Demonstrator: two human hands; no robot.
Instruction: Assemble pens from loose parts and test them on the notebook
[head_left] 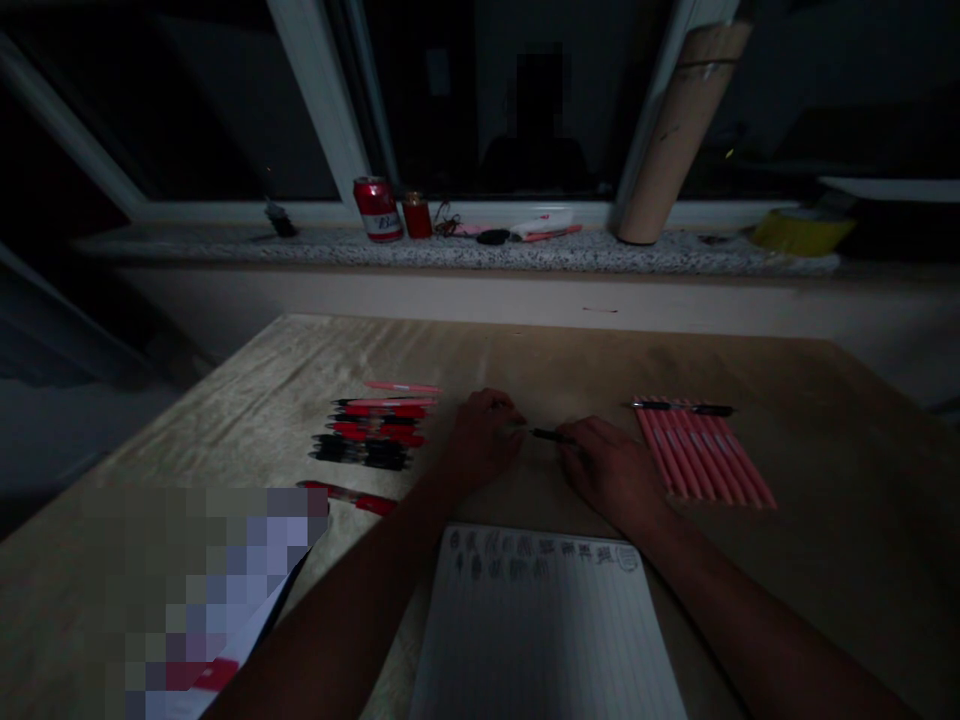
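At the left of the bench (517, 355), a mixed bundle of red, black and pink pens (369, 432) lies roughly side by side, one pink pen (403, 387) a little apart beyond it and one red pen (365, 500) on the near side; these look like the share not yet dealt with. Next comes the left hand (487, 440), its fingers curled close to the tip of a dark pen; whether they grip anything, I cannot tell. Below, the notebook (551, 640) carries marks only along its top lines, the rest of the page being unmarked. The dark pen (553, 436) lies between the hands, its other end gripped in the fingers of the right hand (606, 468). Farthest right, a neat row of pink pens (701, 455) has one black pen (712, 409) laid across its far end. I would judge the work partway: that row seems settled, the held pen unfinished.
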